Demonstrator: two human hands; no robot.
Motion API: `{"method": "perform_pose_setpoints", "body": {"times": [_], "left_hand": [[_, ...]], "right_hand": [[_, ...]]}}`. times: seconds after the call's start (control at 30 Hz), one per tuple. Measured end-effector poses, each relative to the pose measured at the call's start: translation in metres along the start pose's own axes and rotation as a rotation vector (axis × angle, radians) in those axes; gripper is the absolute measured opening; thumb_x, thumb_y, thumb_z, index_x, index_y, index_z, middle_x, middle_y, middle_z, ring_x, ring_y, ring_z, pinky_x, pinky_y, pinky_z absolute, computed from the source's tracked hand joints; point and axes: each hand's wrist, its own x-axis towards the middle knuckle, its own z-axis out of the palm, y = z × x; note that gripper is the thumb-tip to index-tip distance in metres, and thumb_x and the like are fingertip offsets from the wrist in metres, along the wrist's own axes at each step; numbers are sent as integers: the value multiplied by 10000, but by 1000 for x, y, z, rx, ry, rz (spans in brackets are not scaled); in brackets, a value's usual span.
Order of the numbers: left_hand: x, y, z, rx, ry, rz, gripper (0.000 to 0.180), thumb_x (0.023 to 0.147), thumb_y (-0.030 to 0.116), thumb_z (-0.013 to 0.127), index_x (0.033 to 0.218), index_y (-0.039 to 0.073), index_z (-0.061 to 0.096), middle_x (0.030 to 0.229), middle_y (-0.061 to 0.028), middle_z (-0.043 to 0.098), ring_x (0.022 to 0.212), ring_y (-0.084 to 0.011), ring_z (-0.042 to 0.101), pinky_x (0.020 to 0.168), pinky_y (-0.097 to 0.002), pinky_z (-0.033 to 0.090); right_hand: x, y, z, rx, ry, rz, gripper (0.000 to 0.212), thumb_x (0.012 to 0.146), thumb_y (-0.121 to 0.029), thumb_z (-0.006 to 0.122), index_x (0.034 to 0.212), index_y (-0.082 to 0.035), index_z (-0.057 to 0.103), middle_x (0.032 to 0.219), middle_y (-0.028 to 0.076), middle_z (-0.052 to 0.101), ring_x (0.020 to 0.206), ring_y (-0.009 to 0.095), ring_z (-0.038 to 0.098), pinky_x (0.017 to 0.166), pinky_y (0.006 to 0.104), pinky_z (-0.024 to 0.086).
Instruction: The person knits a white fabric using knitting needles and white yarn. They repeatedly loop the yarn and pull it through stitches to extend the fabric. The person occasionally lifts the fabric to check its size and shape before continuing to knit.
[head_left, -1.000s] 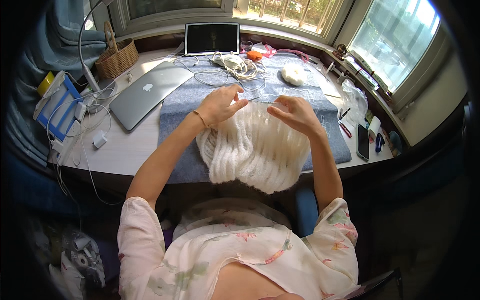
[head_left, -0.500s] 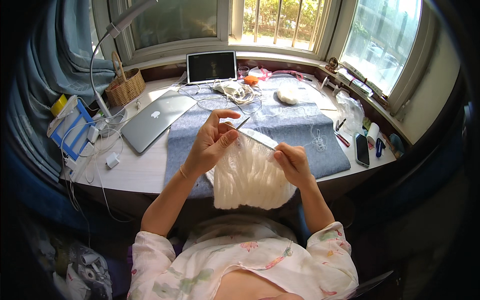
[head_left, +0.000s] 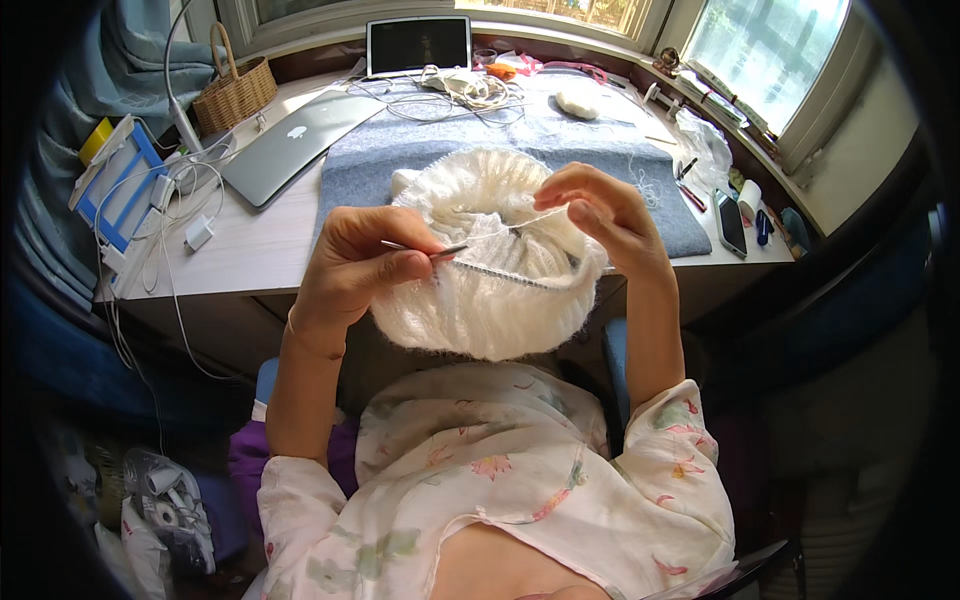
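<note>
A fluffy white piece of knitting (head_left: 470,315) hangs open like a round tube in front of me, over the desk's front edge. My left hand (head_left: 372,258) pinches a thin metal knitting needle (head_left: 450,251) between thumb and fingers at the knitting's upper left. A row of stitches runs along a cable at the near rim. To the right, my right hand (head_left: 612,218) is raised with bent fingers around a strand of white yarn (head_left: 510,229). That strand stretches taut from its fingers to the needle tip.
A blue-grey cloth (head_left: 350,185) covers the middle of the desk, with a white yarn ball (head_left: 578,103) near its far side. On the left lie a silver laptop (head_left: 300,145) and tangled cables; a tablet (head_left: 419,47) stands behind. At the right are a phone (head_left: 729,222) and pens.
The knitting has swung up and opened into a ring. My left hand has moved lower and left; my right hand has left the knitting's edge, rising with the yarn strand.
</note>
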Motion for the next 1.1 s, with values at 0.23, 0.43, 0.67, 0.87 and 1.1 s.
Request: {"method": "perform_pose_setpoints", "body": {"times": [0.23,0.43,0.67,0.87,1.1], "left_hand": [[2,11,1,101,-81,-45,108,726,25,688,821,-21,666,759,-91,637,684,-118,573,633,-214,451],[-1,10,-17,69,-20,-46,129,734,70,694,813,-26,662,724,-88,621,645,-118,559,601,-208,426],[-2,8,-31,69,83,14,196,740,150,704,830,-21,666,752,-80,635,667,-104,530,636,-220,416],[1,3,-24,36,102,-49,172,760,137,687,831,-18,667,742,-69,631,692,-103,561,648,-205,425],[-3,-1,-21,45,46,-107,167,771,145,676,847,-4,672,766,-53,648,700,-77,567,653,-193,440]], "right_hand": [[34,1,15,-256,-554,111,189,808,-218,630,863,-37,631,700,2,605,667,99,562,736,274,460],[74,2,-108,432,-349,81,333,872,-304,553,608,-117,474,484,-56,361,392,28,326,391,228,329],[116,-14,-242,334,330,116,308,810,-328,642,614,-149,486,490,-80,355,417,32,302,472,208,358],[114,1,-187,-1493,-85,760,375,822,-448,574,773,-78,598,637,12,551,582,85,516,552,218,418],[109,19,4,475,-793,97,582,918,-485,315,798,10,597,695,54,577,482,108,497,924,331,374]]}}
